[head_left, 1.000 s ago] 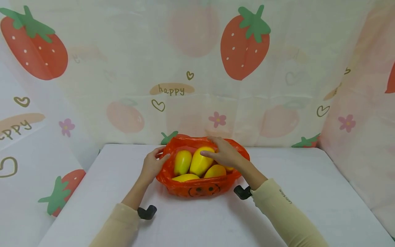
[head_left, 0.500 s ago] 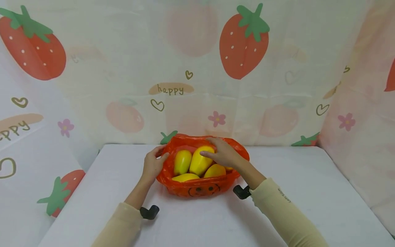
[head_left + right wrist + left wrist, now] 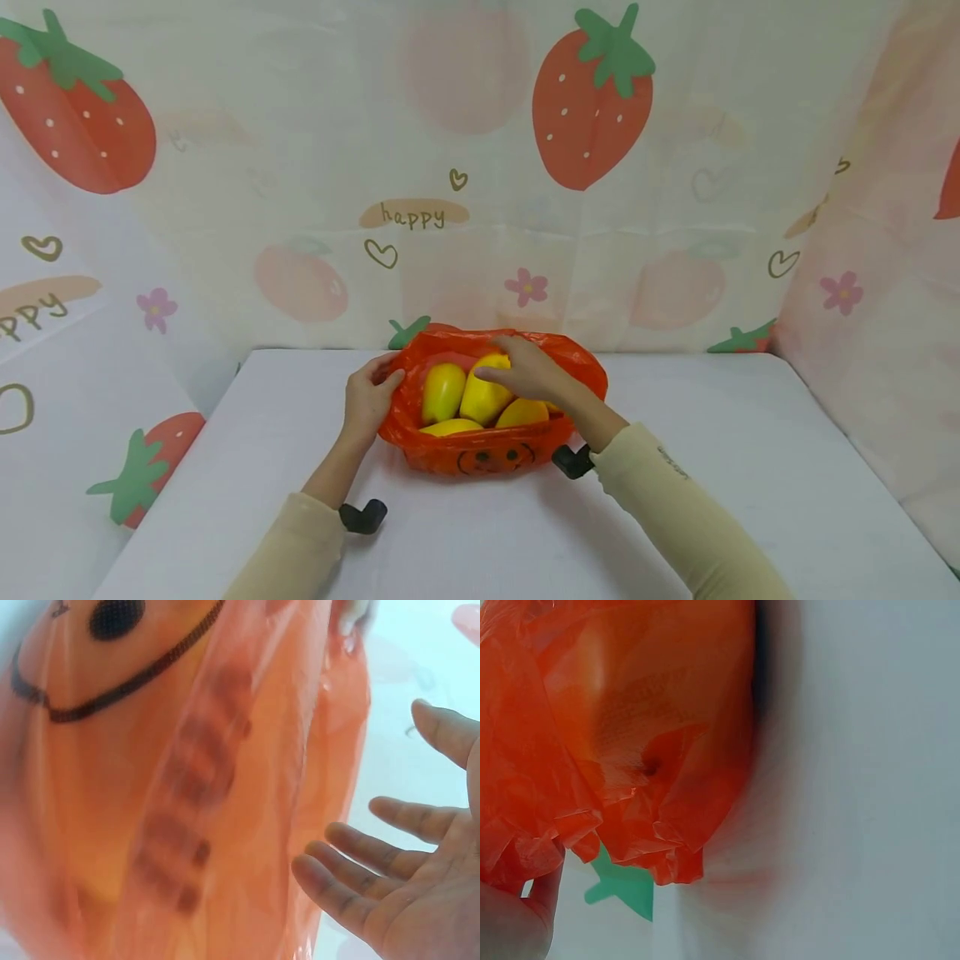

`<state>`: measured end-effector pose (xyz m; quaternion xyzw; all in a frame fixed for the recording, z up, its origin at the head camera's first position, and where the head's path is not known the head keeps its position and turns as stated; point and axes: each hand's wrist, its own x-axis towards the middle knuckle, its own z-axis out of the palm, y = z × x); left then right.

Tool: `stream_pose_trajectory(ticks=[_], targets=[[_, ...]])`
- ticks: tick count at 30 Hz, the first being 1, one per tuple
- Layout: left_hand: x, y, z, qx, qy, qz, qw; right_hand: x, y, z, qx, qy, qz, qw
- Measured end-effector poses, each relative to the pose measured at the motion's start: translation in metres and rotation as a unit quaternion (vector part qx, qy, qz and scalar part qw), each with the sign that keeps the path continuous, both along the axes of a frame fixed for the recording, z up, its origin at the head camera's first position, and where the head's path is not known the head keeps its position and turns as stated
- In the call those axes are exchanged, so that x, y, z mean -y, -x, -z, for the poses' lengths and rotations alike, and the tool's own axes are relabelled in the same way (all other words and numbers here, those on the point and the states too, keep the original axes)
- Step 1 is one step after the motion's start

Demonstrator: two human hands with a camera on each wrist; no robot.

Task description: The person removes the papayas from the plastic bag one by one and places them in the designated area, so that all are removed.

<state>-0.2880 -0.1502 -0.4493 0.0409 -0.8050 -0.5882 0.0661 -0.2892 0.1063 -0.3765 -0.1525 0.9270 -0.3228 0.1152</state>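
Note:
An orange-red plastic bag with a printed smiling face stands open-mouthed on the table, several yellow mangoes inside it. At the bag's left rim, my left hand pinches the plastic between thumb and fingers. The left wrist view has the crumpled bag edge beside that hand. My right hand is over the bag's mouth, its fingers spread near the back rim and covering part of a larger mango. In the right wrist view its fingers are relaxed and hold nothing.
A white table bears the bag near its back edge. Behind it hangs a curtain printed with strawberries, which also closes in the left and right sides. A small black device sits at the left wrist, another at the right.
My right hand has shifted a little to the left over the bag's mouth. The left hand stays at the left rim, and the mangoes lie as before.

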Motion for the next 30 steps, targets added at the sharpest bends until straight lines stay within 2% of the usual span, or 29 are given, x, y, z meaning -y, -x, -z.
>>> stream_pose_trajectory(ticks=[4,11,19,30], targets=[[0.000,0.001,0.001,0.006,-0.011,-0.007,0.9999,0.008,0.001,0.001,0.019,0.003,0.001,1.000],[-0.001,-0.001,0.001,-0.003,-0.024,-0.006,0.9997,0.019,0.006,0.007,0.013,-0.021,-0.004,1.000],[-0.004,-0.001,-0.001,-0.012,-0.022,-0.013,0.9996,0.034,0.011,0.009,0.001,-0.038,-0.022,0.999],[-0.005,-0.001,0.000,-0.024,-0.010,-0.024,0.9994,0.062,0.011,0.013,0.011,-0.055,-0.020,0.998]])
